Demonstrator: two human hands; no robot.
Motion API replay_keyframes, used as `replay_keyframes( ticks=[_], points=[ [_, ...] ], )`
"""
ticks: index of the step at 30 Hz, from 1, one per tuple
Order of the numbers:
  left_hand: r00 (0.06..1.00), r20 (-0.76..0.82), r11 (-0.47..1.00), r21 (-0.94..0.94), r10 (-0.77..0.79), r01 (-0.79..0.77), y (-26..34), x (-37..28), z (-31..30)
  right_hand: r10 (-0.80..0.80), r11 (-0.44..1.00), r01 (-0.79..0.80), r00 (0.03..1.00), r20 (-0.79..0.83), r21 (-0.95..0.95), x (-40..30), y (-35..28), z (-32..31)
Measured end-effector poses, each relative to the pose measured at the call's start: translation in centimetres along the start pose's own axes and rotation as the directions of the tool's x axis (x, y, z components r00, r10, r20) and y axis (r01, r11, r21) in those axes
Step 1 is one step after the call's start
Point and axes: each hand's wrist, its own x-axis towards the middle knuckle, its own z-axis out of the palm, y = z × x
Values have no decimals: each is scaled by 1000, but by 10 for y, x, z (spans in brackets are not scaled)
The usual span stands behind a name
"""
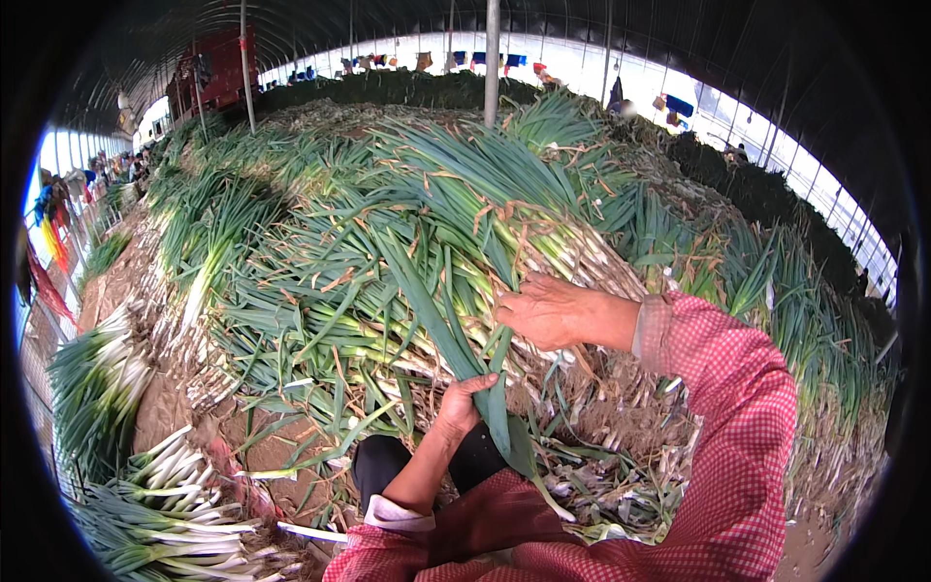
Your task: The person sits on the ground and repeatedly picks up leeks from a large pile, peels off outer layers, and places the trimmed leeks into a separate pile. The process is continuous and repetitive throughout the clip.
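My left hand (462, 406) is closed around the broad green leaves of a green onion (444, 327), just above my knees. The leaves slant up and away to the left, and some hang below the hand towards my lap. My right hand (544, 311) is a little higher and to the right, its fingers curled against a narrower leaf. Its fingertips are hidden, so a firm hold on that leaf cannot be made out. Right behind both hands lies a large heap of untrimmed green onions (553, 244) with browned leaves and soil on their white stalks.
Cleaned green onions (182, 524) with white stalks are piled at the lower left, with another bundle (102, 385) above them. Peeled scraps (604, 484) litter the ground by my right knee. Metal posts (492, 65) rise beyond the heap. Colourful cloths (52, 225) hang at the far left.
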Motion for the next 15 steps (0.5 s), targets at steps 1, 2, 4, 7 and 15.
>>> replay_keyframes(
  ticks=[1, 2, 4, 7, 15],
  points=[
    [1000, 4, 1000, 5, -17, 17, -1, 2, -1, -17, 998, 16, 1000, -14, -53, -2, 0, 7],
    [1000, 1, 1000, 20, 22, -22, -6, 3, 0, 2, 999, -1, 1000, 18, -46, -1, 4, 11],
    [999, 51, 999, 39, 17, -19, -17, 0, 23, 311, 933, -255, 927, -209, 255, 2, 21, 15],
    [998, 68, 1000, 24, -8, 6, -31, -4, 15, 742, 481, -243, 625, -243, 843, -6, 43, 22],
    [999, -38, 996, -88, -5, 2, -5, -31, -43, 125, 625, -594, 716, 687, 507, -53, -115, 258]
  ],
)
